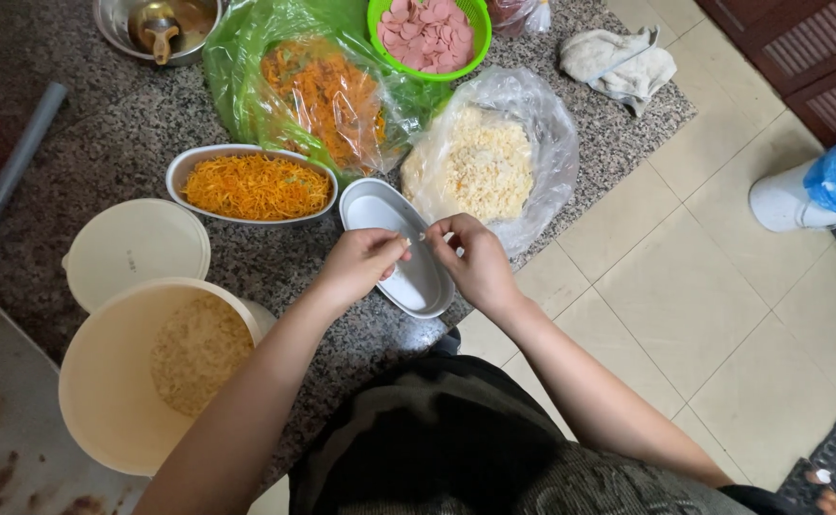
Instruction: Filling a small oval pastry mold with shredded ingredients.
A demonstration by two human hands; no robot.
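Hands meet over empty tray (416, 277): left hand (359, 264) and right hand (480, 264) pinch something small, too small to tell.

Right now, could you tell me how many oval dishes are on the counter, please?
2: an oval dish of orange shreds left of the hands, and an empty oval dish beneath both hands. Bags might hide others.

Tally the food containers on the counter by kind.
Oval dishes: 2, shredded orange food, empty one under the hands
Plastic bags: 2, green, clear
Cream bucket: 1
Green colander: 1
Metal bowl: 1
Total: 7
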